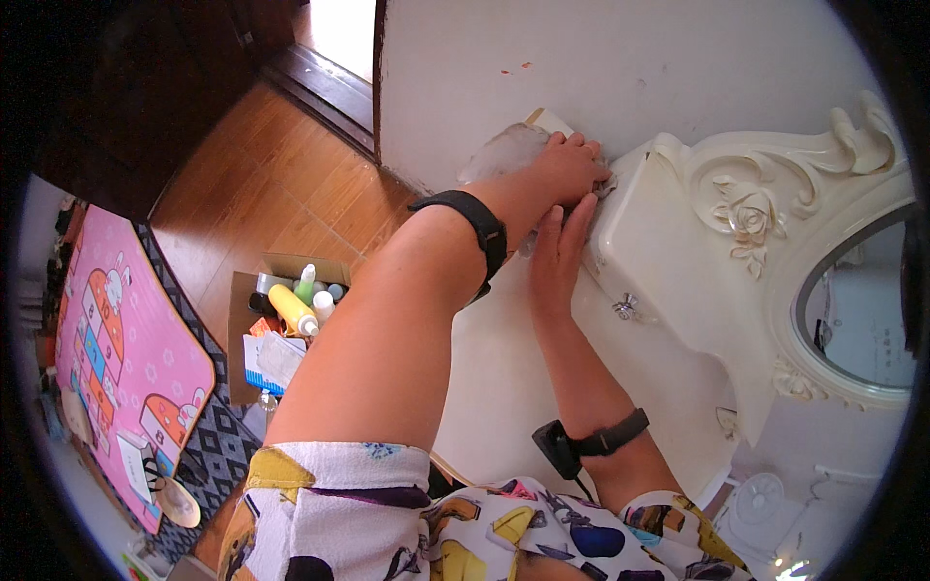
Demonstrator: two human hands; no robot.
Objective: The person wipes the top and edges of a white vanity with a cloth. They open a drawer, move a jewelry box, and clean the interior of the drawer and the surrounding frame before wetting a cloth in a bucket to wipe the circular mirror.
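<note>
At the far end of a cream dressing table [501, 378], my left hand [570, 167] lies with bent fingers over a crumpled, translucent plastic bag [505, 152]. Bunched greyish material [607, 185] shows at its fingertips. Just below, my right hand [563, 243] is upright against the bunch, its fingers reaching up to the left hand. What its fingertips touch is partly hidden. A pale board or box edge [552, 120] sticks out behind the bag, next to the wall. Both forearms wear black straps; the right one carries a small black device [558, 449].
Right of my hands stand a drawer unit with a crystal knob [625, 306] and a carved mirror frame [748, 214]. A cardboard box [243, 370] of bottles sits to the left, beside a pink play mat [145, 305]. A doorway [338, 36] opens beyond the wooden floor [290, 189].
</note>
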